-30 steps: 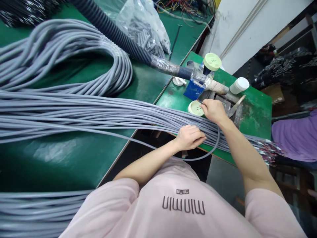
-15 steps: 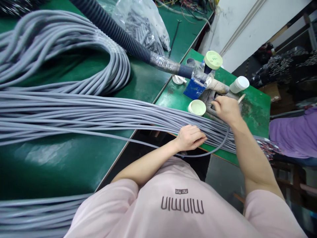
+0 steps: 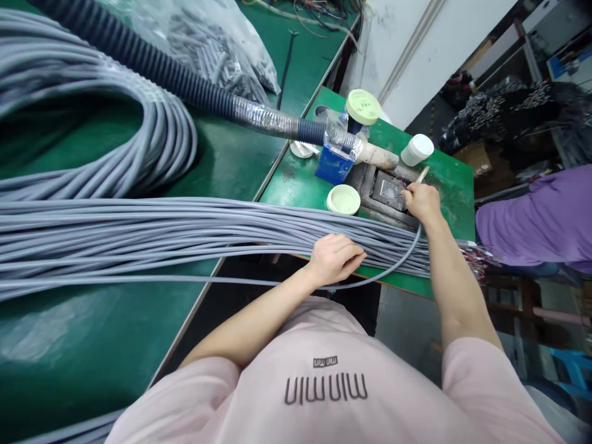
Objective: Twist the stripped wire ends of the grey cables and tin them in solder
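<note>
My right hand (image 3: 422, 202) is closed on the end of one grey cable (image 3: 401, 262), beside the dark square pot (image 3: 388, 190) with a shiny surface. The cable loops down from that hand and runs left, below the bundle. My left hand (image 3: 337, 259) rests at the front edge of the long bundle of grey cables (image 3: 259, 222), fingers curled together; what they hold, if anything, is hidden. Coloured wire ends (image 3: 478, 256) spread from the bundle's right end.
A ribbed hose (image 3: 185, 80) ends in a pipe above the pot. Around it are a blue box (image 3: 333, 164), an open pale tub (image 3: 343, 200), a yellow-lidded jar (image 3: 363, 108) and a white jar (image 3: 417, 150). A person in a purple top (image 3: 539, 216) is at right.
The view has shifted. My right hand has moved from over the pot to its right side, uncovering the shiny surface. My left hand stays by the bundle.
</note>
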A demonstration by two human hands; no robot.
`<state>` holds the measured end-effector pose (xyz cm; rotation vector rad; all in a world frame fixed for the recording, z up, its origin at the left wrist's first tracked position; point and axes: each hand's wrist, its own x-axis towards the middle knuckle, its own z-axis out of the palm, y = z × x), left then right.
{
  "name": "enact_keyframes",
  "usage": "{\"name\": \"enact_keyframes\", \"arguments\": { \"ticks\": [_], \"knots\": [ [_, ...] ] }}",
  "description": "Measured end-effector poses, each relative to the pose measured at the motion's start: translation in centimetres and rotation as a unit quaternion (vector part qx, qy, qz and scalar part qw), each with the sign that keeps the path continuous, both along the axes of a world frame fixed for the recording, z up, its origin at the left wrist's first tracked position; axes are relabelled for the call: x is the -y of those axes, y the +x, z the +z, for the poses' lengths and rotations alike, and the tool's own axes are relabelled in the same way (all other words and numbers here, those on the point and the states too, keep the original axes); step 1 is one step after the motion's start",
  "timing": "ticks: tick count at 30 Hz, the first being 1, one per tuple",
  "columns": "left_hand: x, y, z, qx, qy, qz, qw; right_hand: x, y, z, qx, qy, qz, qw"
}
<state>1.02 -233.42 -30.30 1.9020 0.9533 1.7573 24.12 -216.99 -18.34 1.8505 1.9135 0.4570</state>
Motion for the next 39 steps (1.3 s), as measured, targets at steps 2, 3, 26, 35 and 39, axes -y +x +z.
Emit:
{"name": "enact_keyframes", "arguments": {
  "ticks": [2, 3, 26, 35, 39],
  "knots": [
    [0.0, 0.0, 0.0, 0.002, 0.001, 0.001, 1.000, 0.0, -0.1, -0.1, 0.003, -0.001, 0.001, 1.000],
    [0.0, 0.0, 0.0, 0.002, 0.002, 0.002, 1.000, 0.0, -0.1, -0.2, 0.005, -0.001, 0.001, 1.000],
    [-0.1, 0.1, -0.4, 0.005, 0.010, 0.006, 1.000, 4.2, -2.2, 3.3, -0.203, 0.067, 0.065, 0.975],
    [1.0, 1.6, 2.1, 0.273, -0.174, -0.112, 0.940, 16.5, -9.6, 3.6, -0.570, 0.088, 0.018, 0.817],
    [1.9, 4.0, 3.4, 0.469, -0.292, -0.268, 0.789, 18.3, -10.6, 2.2, -0.621, 0.091, 0.005, 0.778]
  ]
}}
